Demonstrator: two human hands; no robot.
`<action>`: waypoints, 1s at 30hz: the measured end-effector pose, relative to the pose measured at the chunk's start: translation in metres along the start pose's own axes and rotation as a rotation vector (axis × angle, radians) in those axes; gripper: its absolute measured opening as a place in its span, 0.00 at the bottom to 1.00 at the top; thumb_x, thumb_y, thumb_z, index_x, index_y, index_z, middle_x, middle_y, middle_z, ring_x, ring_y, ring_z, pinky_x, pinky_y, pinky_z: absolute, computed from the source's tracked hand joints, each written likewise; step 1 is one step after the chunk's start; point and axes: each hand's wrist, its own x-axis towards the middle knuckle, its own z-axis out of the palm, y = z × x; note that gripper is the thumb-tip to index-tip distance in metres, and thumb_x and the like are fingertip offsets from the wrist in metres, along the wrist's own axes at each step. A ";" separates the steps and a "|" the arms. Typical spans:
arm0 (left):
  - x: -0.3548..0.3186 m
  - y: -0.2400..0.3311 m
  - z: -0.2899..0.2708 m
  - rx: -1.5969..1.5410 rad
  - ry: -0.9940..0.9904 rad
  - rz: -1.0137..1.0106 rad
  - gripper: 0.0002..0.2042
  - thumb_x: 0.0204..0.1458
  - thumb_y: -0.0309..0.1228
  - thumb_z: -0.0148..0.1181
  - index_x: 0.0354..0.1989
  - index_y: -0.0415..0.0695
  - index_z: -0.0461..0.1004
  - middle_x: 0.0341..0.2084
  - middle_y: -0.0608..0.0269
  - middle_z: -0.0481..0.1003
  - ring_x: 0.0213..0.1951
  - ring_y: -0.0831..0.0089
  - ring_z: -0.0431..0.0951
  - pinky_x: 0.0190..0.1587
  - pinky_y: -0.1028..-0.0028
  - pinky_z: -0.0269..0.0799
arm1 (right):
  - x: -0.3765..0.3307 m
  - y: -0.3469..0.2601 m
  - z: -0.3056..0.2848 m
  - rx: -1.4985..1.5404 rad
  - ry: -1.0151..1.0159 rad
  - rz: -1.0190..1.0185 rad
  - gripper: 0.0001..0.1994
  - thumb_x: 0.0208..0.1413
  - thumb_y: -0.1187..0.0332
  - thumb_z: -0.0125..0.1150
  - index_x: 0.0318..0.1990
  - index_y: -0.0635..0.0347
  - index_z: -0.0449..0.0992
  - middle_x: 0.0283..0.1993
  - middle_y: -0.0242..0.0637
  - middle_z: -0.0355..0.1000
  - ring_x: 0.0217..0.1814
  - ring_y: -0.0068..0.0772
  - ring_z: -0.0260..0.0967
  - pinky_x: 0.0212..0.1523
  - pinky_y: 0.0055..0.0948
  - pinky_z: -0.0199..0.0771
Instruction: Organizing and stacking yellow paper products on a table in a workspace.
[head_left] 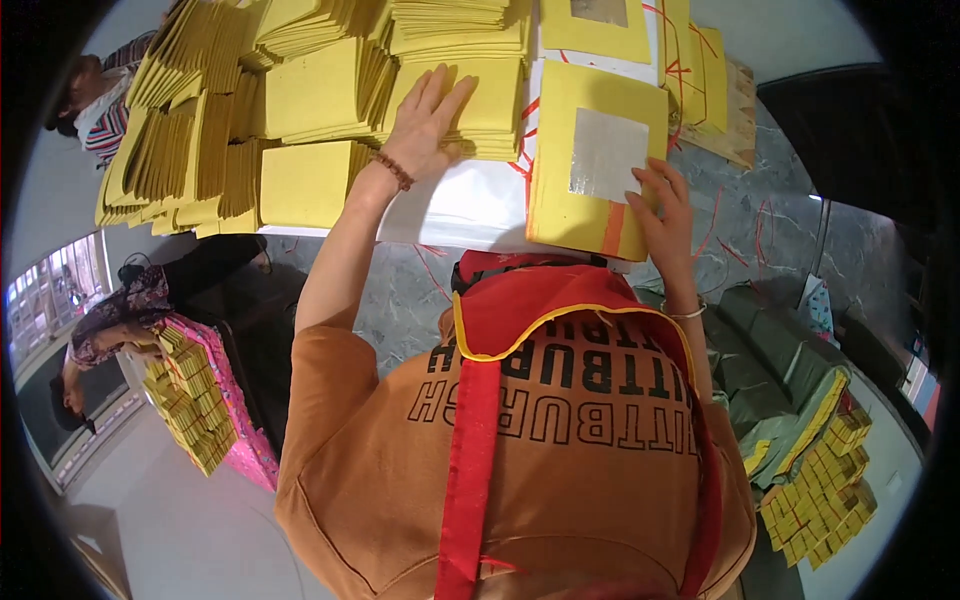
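My left hand [428,125] lies flat with fingers spread on a stack of yellow paper sheets [490,95] on the table. On its wrist is a brown bead bracelet [393,170]. To the right lies a yellow paper bundle [560,180] with a silver rectangle on top and an orange strip near its lower edge. My right hand [664,210] is at that bundle's right edge, fingers apart and slightly curved, fingertips touching its top. Red string [527,130] runs between the stack and the bundle. What lies under the bundle is mostly hidden.
More yellow stacks [310,95] cover the table's left and far side. White sheeting [460,205] covers the table's near edge. Tied yellow bundles [708,80] stand beyond on the right. Another person [115,310] is at the left, near a pink-covered pile [225,390]. A green sofa [770,360] stands right.
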 end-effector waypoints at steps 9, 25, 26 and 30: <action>-0.014 0.123 0.034 -0.261 0.086 0.469 0.20 0.44 0.32 0.60 0.48 0.43 0.70 0.40 0.54 0.72 0.40 0.62 0.71 0.42 0.65 0.67 | 0.001 0.006 0.003 0.037 0.033 -0.043 0.12 0.43 0.70 0.65 0.38 0.56 0.77 0.51 0.39 0.68 0.52 0.41 0.66 0.51 0.35 0.66; -0.004 0.118 0.040 -0.637 -0.048 0.264 0.07 0.53 0.29 0.55 0.32 0.37 0.74 0.25 0.53 0.74 0.30 0.58 0.74 0.34 0.66 0.70 | -0.002 0.006 -0.004 0.565 -0.068 0.238 0.22 0.64 0.59 0.40 0.34 0.70 0.77 0.57 0.35 0.61 0.56 0.28 0.59 0.54 0.25 0.59; -0.004 0.118 0.040 -0.646 -0.041 0.257 0.07 0.53 0.29 0.55 0.32 0.37 0.74 0.24 0.53 0.74 0.29 0.57 0.74 0.33 0.66 0.70 | -0.001 0.006 -0.004 0.566 -0.066 0.238 0.22 0.64 0.59 0.40 0.34 0.70 0.77 0.57 0.35 0.61 0.56 0.28 0.59 0.54 0.25 0.59; -0.004 0.119 0.039 -0.626 -0.102 0.174 0.08 0.53 0.31 0.55 0.33 0.37 0.74 0.24 0.52 0.74 0.29 0.57 0.75 0.32 0.67 0.70 | -0.002 0.010 -0.002 0.530 -0.063 0.216 0.23 0.64 0.58 0.38 0.36 0.70 0.77 0.58 0.35 0.61 0.59 0.29 0.57 0.58 0.25 0.54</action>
